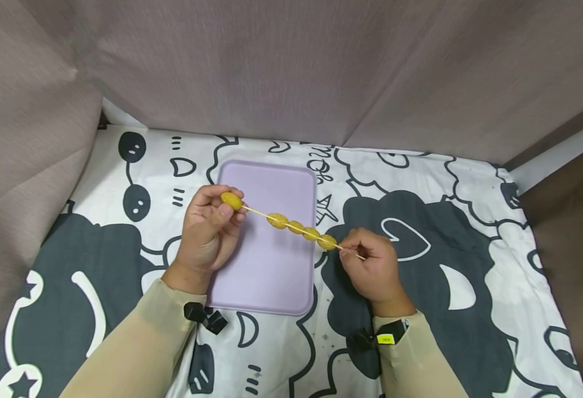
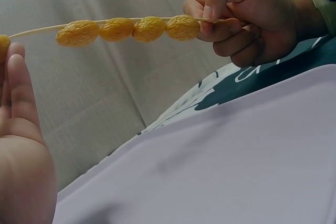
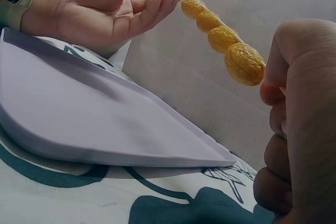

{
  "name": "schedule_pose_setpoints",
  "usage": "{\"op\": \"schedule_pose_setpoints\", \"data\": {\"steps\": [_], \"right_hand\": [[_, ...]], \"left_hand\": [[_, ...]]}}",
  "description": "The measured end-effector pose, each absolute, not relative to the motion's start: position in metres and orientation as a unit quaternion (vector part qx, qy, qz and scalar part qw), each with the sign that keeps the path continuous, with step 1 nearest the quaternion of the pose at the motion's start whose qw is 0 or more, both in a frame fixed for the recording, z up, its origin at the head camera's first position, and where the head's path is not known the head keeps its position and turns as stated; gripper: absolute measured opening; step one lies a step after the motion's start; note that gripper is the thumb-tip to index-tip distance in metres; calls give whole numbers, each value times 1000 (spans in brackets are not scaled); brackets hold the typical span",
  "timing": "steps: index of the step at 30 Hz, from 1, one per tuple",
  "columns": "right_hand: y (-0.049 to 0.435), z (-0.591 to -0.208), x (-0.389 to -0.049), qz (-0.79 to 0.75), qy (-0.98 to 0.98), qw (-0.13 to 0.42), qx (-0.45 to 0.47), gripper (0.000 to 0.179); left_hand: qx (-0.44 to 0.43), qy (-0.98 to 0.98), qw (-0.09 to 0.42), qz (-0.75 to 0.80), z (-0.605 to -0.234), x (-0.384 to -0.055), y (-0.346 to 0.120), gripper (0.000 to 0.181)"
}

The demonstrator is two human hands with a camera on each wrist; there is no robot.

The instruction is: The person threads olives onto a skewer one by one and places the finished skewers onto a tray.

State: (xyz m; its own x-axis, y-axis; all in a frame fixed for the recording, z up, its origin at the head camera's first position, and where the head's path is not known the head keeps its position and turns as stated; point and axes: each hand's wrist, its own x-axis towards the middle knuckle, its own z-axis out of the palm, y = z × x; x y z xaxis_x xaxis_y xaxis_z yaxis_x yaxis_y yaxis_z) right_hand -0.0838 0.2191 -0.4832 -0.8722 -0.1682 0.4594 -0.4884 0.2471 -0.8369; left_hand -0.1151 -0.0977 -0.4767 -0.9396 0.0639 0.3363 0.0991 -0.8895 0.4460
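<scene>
Several wrinkled, oval yellow pieces, like dried fruit (image 1: 277,220), sit in a row on a thin pale skewer (image 1: 254,210). My right hand (image 1: 373,265) pinches the skewer near its right end, beside the last piece, and a short end sticks out past the fingers. Between thumb and fingers, my left hand (image 1: 207,235) holds another yellow piece (image 1: 230,200) at the skewer's other end. A stretch of bare skewer separates it from the row. In the left wrist view the skewer (image 2: 37,30) bows slightly. How deep its tip goes into the held piece is hidden.
A lilac rectangular tray (image 1: 266,276) lies flat beneath the hands. Under it spreads a white cloth (image 1: 281,342) with dark cartoon prints. Grey-brown fabric (image 1: 291,72) hangs behind the table and at the left, with a brown panel (image 1: 580,232) at the right.
</scene>
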Motion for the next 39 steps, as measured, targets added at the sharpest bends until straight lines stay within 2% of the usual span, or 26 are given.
{"op": "schedule_pose_setpoints", "data": {"steps": [17,39], "right_hand": [[219,-483,-84,581,-771,141,221,23],[217,-482,-84,573,-778,140,218,23]], "left_hand": [[-166,-244,-7,-955,-477,-114,-98,27],[-161,-310,15,-937,-478,-113,-98,30]]}}
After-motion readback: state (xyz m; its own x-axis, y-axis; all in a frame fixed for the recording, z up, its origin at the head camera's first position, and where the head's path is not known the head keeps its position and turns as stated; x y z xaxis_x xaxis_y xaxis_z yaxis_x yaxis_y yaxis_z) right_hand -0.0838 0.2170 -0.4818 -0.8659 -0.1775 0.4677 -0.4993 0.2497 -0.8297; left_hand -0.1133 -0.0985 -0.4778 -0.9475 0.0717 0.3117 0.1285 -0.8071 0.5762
